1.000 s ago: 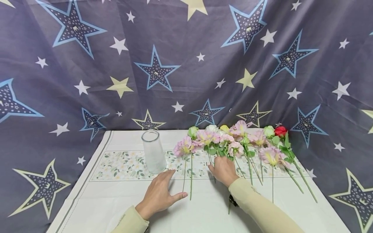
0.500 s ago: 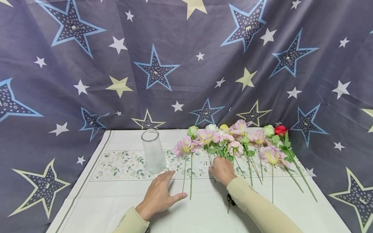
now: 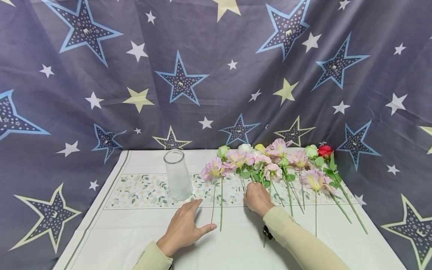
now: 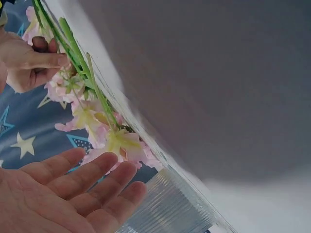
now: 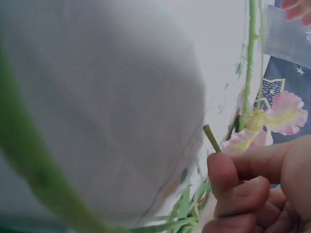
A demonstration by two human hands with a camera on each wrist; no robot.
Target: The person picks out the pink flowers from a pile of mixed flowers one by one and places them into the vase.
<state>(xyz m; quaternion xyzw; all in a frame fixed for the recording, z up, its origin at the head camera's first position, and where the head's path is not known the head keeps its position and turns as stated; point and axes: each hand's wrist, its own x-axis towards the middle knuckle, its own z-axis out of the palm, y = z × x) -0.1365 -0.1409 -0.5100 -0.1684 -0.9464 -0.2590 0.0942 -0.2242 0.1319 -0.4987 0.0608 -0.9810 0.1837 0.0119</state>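
Dark star-printed cloth point(image 3: 209, 97) hangs behind the white surface point(image 3: 111, 240), which carries a printed floral band point(image 3: 135, 191). Ribbed vase point(image 3: 179, 182) stands upright on the band, left of the flowers point(image 3: 213, 169). Your left hand point(image 3: 182, 227) is held with fingers extended and thumb spread, just beside the vase's base. Your right hand point(image 3: 258, 198) pinches a thin stem point(image 5: 212, 139) between thumb and forefinger, amid the row; which bloom it bears you cannot tell for certain. Blooms lie toward the cloth, red rose point(image 3: 325, 151) at right.
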